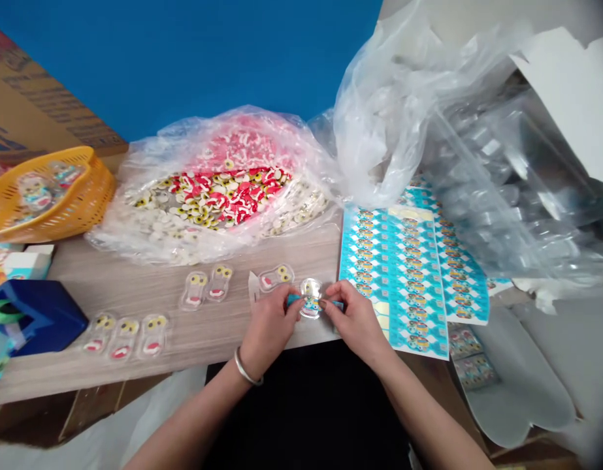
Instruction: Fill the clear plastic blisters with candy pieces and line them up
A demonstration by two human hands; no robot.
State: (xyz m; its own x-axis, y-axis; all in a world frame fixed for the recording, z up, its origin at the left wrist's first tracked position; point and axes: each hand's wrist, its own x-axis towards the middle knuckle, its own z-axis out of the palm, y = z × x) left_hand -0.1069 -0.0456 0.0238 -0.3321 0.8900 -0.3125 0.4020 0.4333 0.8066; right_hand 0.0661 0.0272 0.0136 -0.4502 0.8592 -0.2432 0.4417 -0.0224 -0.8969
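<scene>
My left hand [274,320] and my right hand [353,320] pinch the two ends of a blue printed label [311,305]. Between them, at the table's front edge, is a small clear plastic case [311,287], with the label across its waist. Just behind my left hand lies another clear case [276,277] with yellow eyes and a red mouth piece inside. A metal bangle [245,369] circles my left wrist. To my right hand's side lie sheets of blue labels [413,281]; one row shows a bare backing patch.
An open plastic bag [223,189] of eye and mouth pieces lies at the back. Filled cases [125,337] rest in groups at left, by a blue holder [41,316] and an orange basket [51,196]. A bag of clear shells [517,189] stands right.
</scene>
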